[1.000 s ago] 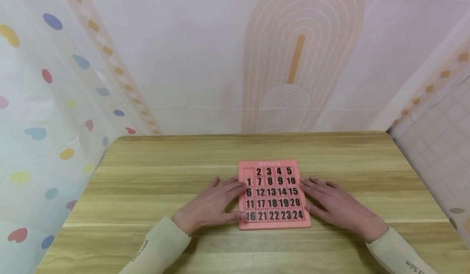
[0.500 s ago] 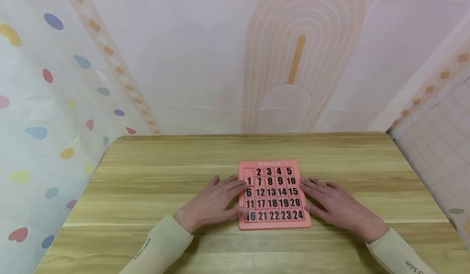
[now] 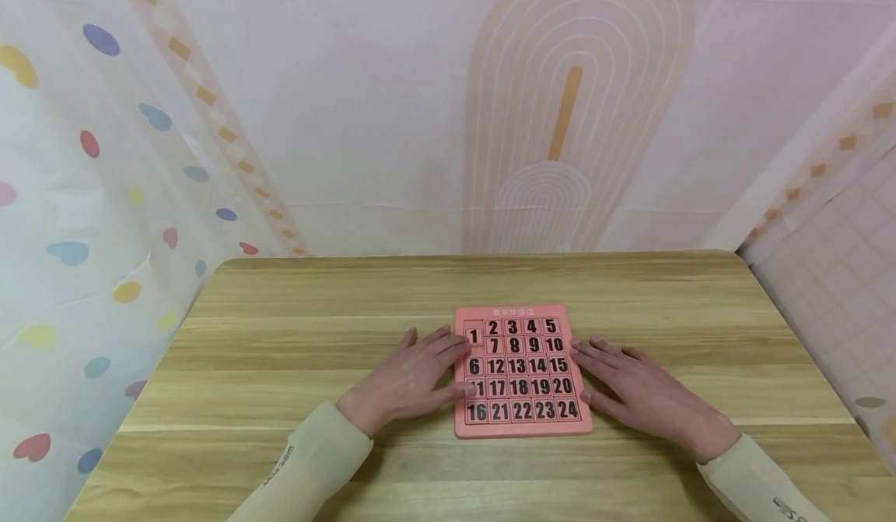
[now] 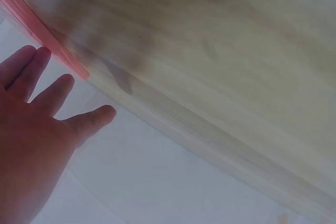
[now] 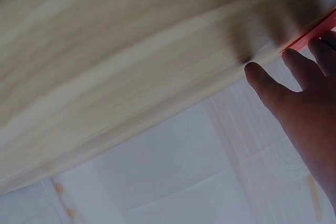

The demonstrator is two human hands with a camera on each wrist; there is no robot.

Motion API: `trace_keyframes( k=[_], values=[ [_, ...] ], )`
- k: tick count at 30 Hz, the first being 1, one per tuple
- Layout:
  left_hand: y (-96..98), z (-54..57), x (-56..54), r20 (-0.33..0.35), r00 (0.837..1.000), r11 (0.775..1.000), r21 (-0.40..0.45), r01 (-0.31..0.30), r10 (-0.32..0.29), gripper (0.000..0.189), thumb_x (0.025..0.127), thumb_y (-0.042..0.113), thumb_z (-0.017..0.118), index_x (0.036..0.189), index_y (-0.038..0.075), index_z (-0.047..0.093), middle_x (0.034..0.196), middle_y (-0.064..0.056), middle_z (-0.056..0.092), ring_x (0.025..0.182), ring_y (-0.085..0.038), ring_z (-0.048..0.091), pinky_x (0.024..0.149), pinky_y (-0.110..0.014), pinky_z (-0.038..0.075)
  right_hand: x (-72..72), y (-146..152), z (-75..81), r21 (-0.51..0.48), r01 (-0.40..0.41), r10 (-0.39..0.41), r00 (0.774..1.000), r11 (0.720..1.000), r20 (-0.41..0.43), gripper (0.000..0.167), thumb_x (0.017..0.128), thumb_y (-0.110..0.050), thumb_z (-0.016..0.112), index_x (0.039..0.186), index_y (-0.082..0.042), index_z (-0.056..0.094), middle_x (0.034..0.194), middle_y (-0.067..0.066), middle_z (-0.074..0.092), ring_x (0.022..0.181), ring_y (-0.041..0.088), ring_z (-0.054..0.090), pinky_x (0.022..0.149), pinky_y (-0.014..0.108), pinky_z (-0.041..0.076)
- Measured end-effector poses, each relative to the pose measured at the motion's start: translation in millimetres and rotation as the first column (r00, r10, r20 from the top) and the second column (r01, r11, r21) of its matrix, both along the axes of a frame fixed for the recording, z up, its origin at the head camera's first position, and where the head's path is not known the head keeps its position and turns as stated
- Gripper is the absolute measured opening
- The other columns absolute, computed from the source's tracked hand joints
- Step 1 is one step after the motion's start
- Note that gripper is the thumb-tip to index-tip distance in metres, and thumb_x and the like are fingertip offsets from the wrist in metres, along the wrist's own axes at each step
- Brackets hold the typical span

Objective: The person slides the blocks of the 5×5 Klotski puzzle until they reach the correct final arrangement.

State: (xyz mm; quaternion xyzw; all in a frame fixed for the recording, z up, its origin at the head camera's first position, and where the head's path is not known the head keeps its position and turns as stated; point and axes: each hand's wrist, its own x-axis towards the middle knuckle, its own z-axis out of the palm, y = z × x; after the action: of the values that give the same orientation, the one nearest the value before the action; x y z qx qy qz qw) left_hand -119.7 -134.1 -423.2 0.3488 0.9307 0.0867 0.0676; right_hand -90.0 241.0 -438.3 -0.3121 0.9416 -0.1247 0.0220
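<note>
A pink number sliding puzzle [image 3: 521, 432] lies flat on the wooden table, its black-numbered tiles in rows. The "1" tile [image 3: 474, 336] sits partway between the first and second rows in the left column, with gaps above and below it. My left hand [image 3: 406, 374] lies along the puzzle's left side, a fingertip at the lower edge of the "1" tile. Its thumb [image 3: 458, 390] covers part of the "11" tile. At the right edge, my right hand [image 3: 644, 394] rests its fairly straight fingers and thumb against the frame. Both wrist views show extended fingers beside the pink frame.
The wooden table [image 3: 315, 296] has its far edge against a pale patterned curtain [image 3: 364, 117]. More curtain with coloured spots [image 3: 70, 253] hangs on the left.
The "1" tile has slid up from the second row toward the first. My left hand has shifted slightly upward, its thumb from "16" to "11". The right hand stays put.
</note>
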Motion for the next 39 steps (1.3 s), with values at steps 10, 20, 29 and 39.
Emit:
trace_keyframes(
  k=[10,20,29,39],
  values=[
    [2.2,1.4,-0.8,-0.001,1.0,1.0,-0.023,-0.019,0.019,0.077,0.103,0.067,0.041,0.157,0.011,0.046,0.162,-0.008,0.043,0.152,-0.034,0.032,0.118,-0.069,0.025,0.3,0.3,-0.4,-0.006,0.003,-0.003,1.0,1.0,0.001,0.06,0.107,-0.046,0.054,0.156,-0.013,0.048,0.16,0.006,0.047,0.146,0.035,0.043,0.112,0.064,0.039],
    [5.0,0.8,-0.9,0.011,0.999,0.999,-0.022,-0.047,0.048,0.073,0.107,0.063,0.033,0.159,0.012,0.043,0.164,-0.007,0.04,0.153,-0.033,0.03,0.119,-0.068,0.024,0.0,1.1,-1.4,0.005,0.006,-0.006,1.0,1.0,0.007,0.06,0.107,-0.047,0.054,0.156,-0.013,0.048,0.16,0.006,0.047,0.146,0.035,0.043,0.112,0.063,0.04],
    [6.1,0.9,-0.5,0.032,0.998,0.998,-0.025,-0.057,0.057,0.074,0.107,0.064,0.032,0.16,0.013,0.042,0.165,-0.005,0.038,0.154,-0.033,0.028,0.119,-0.068,0.023,-0.2,2.0,-1.2,-0.001,0.011,-0.011,1.0,1.0,0.014,0.061,0.107,-0.047,0.054,0.156,-0.012,0.048,0.159,0.006,0.047,0.146,0.036,0.043,0.112,0.064,0.04],
    [4.9,0.3,0.2,0.051,0.997,0.998,-0.038,-0.057,0.059,0.077,0.106,0.066,0.031,0.162,0.014,0.037,0.167,-0.004,0.032,0.156,-0.033,0.024,0.12,-0.068,0.023,0.9,1.6,0.1,0.0,0.005,-0.005,1.0,1.0,-0.001,0.06,0.106,-0.045,0.055,0.156,-0.011,0.049,0.159,0.006,0.048,0.145,0.036,0.044,0.111,0.063,0.041]
  ],
)
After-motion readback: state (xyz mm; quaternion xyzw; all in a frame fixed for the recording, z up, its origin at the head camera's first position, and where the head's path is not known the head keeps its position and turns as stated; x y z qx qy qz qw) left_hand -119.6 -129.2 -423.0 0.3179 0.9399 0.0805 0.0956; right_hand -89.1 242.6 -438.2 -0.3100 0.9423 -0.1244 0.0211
